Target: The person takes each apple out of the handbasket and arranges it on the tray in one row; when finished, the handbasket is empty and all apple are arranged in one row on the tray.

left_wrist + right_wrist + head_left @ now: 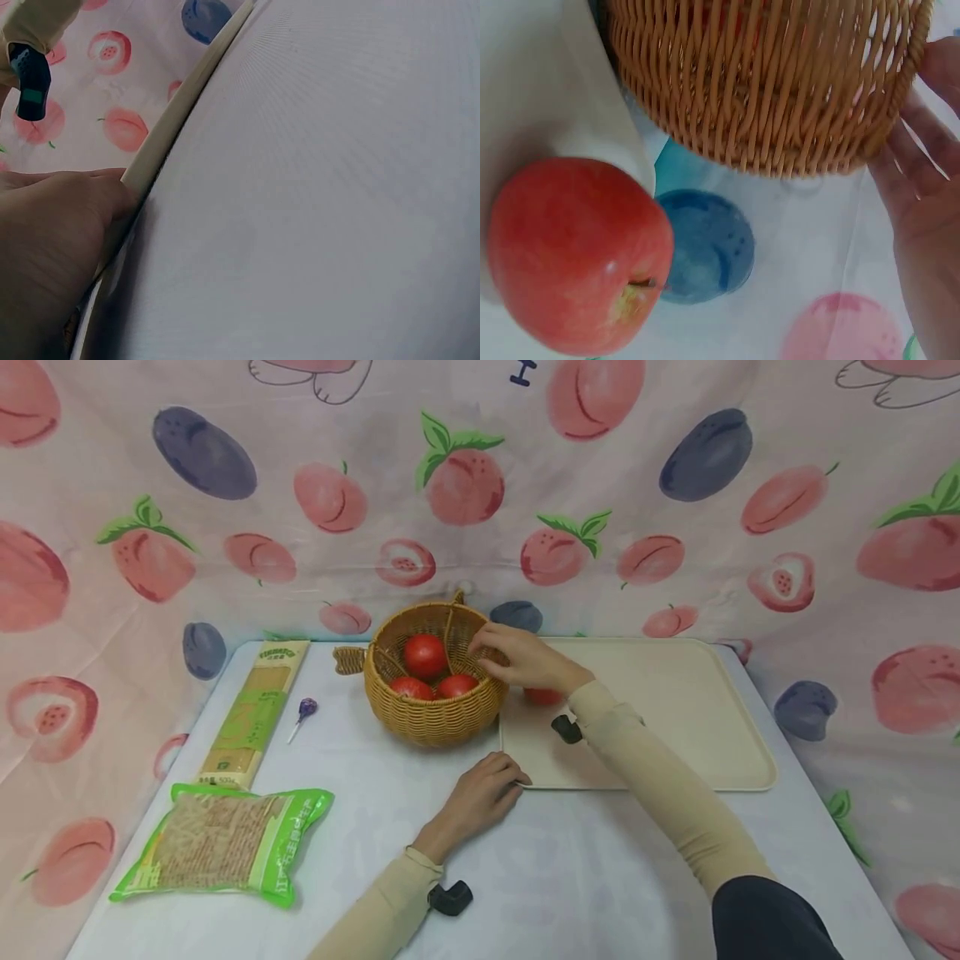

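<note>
My right hand (525,658) reaches over the right rim of a woven basket (427,720), its fingers loosely bent at the opening. In the right wrist view the fingers (919,161) are spread, partly hidden behind the basket's rim, with no apple seen in them. Three red apples (424,655) lie in the basket. Another red apple (577,251) sits on the cream tray (660,710), below the right wrist. My left hand (480,793) grips the tray's front left corner, fingers over the rim and a digit against its outer edge in the left wrist view.
On the left lie a pack of noodles (251,714), a purple lollipop (307,707) and a green-edged bag (225,843). A fruit-print cloth (465,552) hangs behind the white table (585,877). The basket stands against the tray's left side.
</note>
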`<state>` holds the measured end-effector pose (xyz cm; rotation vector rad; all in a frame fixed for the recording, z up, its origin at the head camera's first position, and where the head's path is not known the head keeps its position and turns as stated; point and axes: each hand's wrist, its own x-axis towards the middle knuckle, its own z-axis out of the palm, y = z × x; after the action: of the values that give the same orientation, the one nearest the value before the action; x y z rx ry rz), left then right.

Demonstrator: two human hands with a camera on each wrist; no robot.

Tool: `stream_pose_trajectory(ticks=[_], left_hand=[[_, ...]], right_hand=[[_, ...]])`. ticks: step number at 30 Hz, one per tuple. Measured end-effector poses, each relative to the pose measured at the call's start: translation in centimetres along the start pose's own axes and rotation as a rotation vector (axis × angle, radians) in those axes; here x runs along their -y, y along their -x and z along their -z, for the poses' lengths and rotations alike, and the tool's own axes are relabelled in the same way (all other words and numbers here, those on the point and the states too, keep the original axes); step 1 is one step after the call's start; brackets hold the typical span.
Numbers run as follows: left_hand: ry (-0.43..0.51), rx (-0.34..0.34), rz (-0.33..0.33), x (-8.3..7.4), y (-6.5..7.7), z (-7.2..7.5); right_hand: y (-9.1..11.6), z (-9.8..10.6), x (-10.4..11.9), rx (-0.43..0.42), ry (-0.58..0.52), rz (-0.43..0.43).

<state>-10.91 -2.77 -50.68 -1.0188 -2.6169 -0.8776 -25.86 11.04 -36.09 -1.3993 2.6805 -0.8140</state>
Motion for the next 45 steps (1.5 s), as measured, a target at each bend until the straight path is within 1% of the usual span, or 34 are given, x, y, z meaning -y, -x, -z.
stream_pose_trajectory(ticks=[2, 7, 11, 14, 17, 24, 27, 30, 36, 38, 45], left_hand=[[0.003, 0.001, 0.001, 0.0, 0.0, 0.0], [0.013, 0.012, 0.006, 0.0, -0.1, -0.1], [0.021, -0.001, -0.002, 0.0, 0.0, -0.2], [0.037, -0.023, -0.010, 0.0, 0.0, -0.2], [0.053, -0.029, -0.008, -0.1, 0.0, -0.3], [0.069, -0.025, -0.003, -0.2, 0.1, -0.4], [0.073, -0.026, -0.005, -0.2, 0.1, -0.5], [0.074, -0.024, -0.008, -0.2, 0.1, -0.5], [0.053, -0.040, -0.013, -0.1, 0.2, -0.4], [0.047, -0.047, -0.019, 0.0, 0.2, -0.4], [0.074, -0.051, -0.032, 0.2, 0.2, -0.5]], right_hand=[[-0.4, -0.1, 0.1, 0.036, 0.005, 0.008], [-1.4, 0.1, 0.0, 0.137, -0.015, -0.004], [-2.4, 0.2, 0.0, 0.231, -0.039, -0.021], [-3.2, 0.2, 0.3, 0.325, -0.079, -0.061], [-3.9, 0.1, 0.5, 0.419, -0.096, -0.107], [-5.2, 0.4, 1.2, 0.614, -0.031, -0.203], [-5.7, 0.5, 1.5, 0.681, 0.008, -0.213], [-6.1, 0.4, 1.6, 0.723, 0.019, -0.228], [-6.9, -0.3, 1.5, 0.748, 0.058, -0.268], [-7.1, -0.7, 1.4, 0.761, 0.066, -0.268], [-7.6, -2.1, 0.8, 0.819, 0.085, -0.276]])
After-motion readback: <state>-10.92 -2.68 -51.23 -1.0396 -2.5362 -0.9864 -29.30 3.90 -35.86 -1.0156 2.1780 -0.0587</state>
